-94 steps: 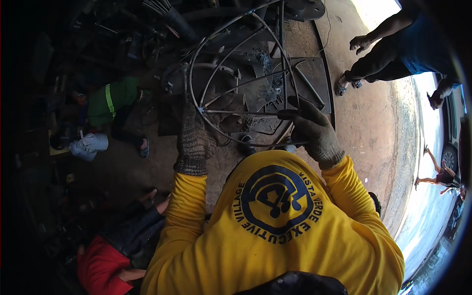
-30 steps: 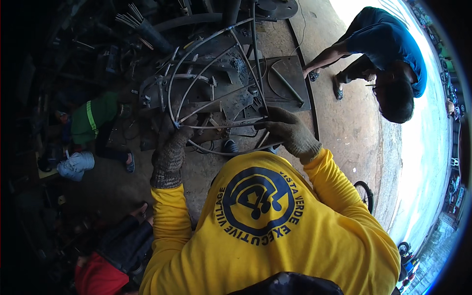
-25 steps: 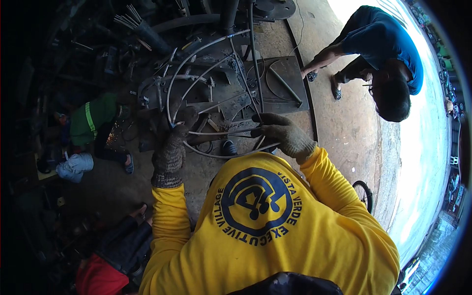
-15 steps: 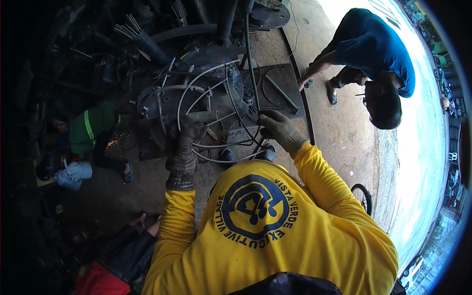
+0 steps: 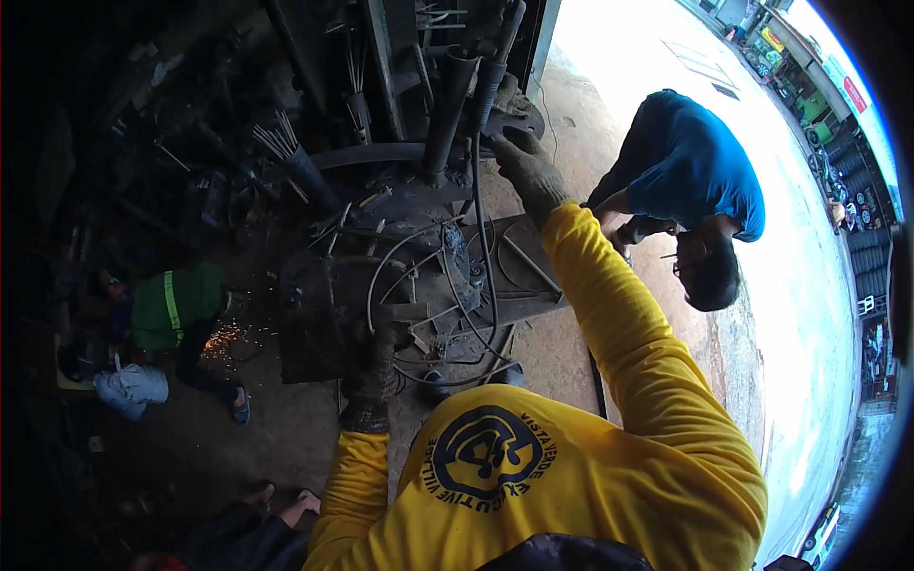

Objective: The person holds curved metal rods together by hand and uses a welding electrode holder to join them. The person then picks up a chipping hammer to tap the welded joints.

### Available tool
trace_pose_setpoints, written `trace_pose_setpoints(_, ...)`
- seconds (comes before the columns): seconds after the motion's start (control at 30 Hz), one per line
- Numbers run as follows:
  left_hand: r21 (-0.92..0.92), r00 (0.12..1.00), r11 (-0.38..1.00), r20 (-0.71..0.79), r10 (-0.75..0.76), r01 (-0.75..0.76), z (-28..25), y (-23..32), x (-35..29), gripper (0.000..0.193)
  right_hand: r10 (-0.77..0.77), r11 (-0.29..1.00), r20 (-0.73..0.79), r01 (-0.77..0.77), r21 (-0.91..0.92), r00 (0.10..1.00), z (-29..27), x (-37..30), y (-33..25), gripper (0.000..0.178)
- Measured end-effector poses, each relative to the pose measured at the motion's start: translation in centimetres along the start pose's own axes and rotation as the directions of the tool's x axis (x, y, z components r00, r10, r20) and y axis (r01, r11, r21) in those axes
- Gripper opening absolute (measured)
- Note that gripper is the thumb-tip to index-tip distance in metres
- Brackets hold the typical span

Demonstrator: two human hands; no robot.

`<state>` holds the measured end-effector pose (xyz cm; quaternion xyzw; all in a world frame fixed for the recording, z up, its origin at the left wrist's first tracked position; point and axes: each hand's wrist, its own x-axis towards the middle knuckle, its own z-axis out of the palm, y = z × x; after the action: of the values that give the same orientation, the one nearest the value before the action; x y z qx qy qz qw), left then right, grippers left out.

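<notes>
Far L, pers. in green top (image 5: 176, 309) w/ bright stripe is low by the floor, orange sparks (image 5: 224, 343) spraying just beside. Pale grey cloth (image 5: 133, 388) is near them. Next, a tilted tube of thin rods (image 5: 295, 160) at the far-L side of the counter (image 5: 414, 202).

Then worker's L hand (image 5: 369, 376), knit glove, v. dim there; fingers look closed on near-L part of the rod frame (image 5: 440, 362). Frame = curved + straight metal rods, mid-view, over near side of counter, R of that hand; can't tell if it's touching the top.

Upright dark tube (image 5: 447, 114) stands at counter's far side. Just R, a dark strand (image 5: 494, 300), cable or rod (can't tell), runs from a ribbed piece (image 5: 488, 90) down past frame's R side. Worker's R hand (image 5: 528, 167), also gloved, arm stretched far out, is well apart from L hand; fingers right by strand's upper end, can't tell if gripping.

Far R, pers. in blue tee (image 5: 700, 157) bends over, head down; sunlit road (image 5: 804, 314) beyond.
</notes>
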<state>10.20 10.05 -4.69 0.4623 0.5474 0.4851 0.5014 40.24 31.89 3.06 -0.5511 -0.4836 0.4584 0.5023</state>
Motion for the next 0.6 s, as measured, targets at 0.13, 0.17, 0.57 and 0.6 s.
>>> trace_pose_setpoints(0.13, 0.059, 1.0, 0.998, 0.019, -0.018, 0.016, 0.2, 0.7, -0.2, 0.034, -0.207, 0.976, -0.081, 0.201, -0.078, 0.975, 1.9, 4.8, -2.2, 0.062)
trace_pose_setpoints(0.17, 0.03, 0.999, 0.999, 0.013, -0.03, 0.03, 0.8, 1.5, -0.3, 0.033, -0.24, 0.969, -0.082, 0.234, -0.076, 0.967, 1.8, 6.0, -2.7, 0.062)
trace_pose_setpoints(0.57, 0.164, 0.989, 0.977, 0.079, 0.123, -0.134, 0.7, 3.9, 0.0, 0.028, -0.202, 0.96, -0.204, 0.152, -0.235, 0.958, 1.8, 10.8, -1.9, 0.049)
trace_pose_setpoints(0.6, 0.193, 0.984, 0.966, 0.079, 0.162, -0.174, 0.7, 3.9, 0.0, 0.029, -0.255, 0.945, -0.24, 0.19, -0.265, 0.937, 1.2, 10.9, -2.4, 0.046)
